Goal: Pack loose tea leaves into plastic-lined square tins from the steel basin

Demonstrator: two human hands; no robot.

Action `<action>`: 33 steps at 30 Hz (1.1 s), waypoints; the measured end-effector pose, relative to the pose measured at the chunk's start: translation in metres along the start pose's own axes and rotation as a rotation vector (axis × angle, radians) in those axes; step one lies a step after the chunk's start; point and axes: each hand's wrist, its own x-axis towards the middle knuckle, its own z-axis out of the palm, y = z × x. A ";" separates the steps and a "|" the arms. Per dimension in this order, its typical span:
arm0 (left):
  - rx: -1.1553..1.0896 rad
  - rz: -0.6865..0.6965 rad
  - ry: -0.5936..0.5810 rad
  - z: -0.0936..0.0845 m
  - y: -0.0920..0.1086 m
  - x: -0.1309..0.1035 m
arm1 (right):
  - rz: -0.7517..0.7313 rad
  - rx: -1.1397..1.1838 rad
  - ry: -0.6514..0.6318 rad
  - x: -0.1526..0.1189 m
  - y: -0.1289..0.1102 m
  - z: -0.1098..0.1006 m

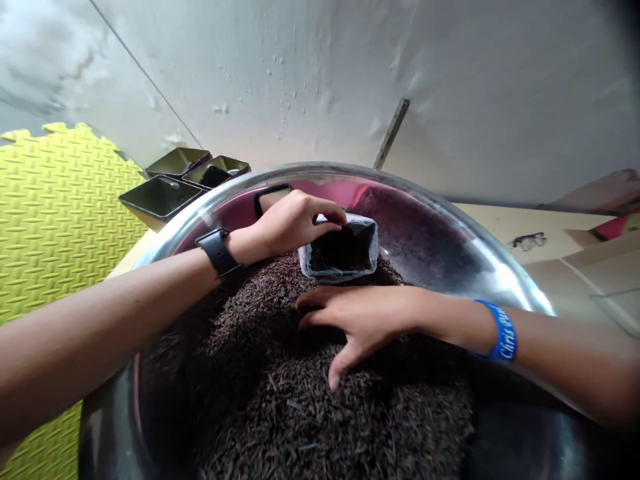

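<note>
Both at once: with the left hand [300, 223], pinches the far rim of a pale container [373, 250] standing among dark flakes [320, 413]; with the right hand [370, 317], thumb spread from bent fingers, touches the flakes in front. Around these, a shiny metal basin [500, 263]; past it, yellow matting [60, 220].

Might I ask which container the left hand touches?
The pale-lined container, inside the metal bowl, has the left hand at its rim; the three dark-rimmed containers stand outside the bowl.
</note>
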 end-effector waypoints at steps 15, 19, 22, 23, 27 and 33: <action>0.073 -0.032 -0.162 -0.005 0.004 0.001 | 0.111 0.095 -0.285 -0.005 -0.005 -0.015; 0.056 -0.005 -0.176 -0.008 0.005 0.001 | 0.085 0.134 -0.305 -0.003 0.000 -0.014; 0.046 -0.011 -0.161 -0.007 0.002 0.001 | 0.068 0.161 -0.241 -0.002 0.005 -0.015; 0.044 -0.019 -0.150 -0.006 0.000 0.001 | 0.065 0.170 -0.201 -0.002 0.006 -0.017; 0.017 -0.096 -0.072 -0.005 -0.006 0.002 | 0.081 0.093 0.027 -0.002 0.011 -0.028; -0.139 -0.154 -0.056 -0.008 -0.005 0.006 | 0.196 -0.319 0.372 -0.004 0.028 -0.041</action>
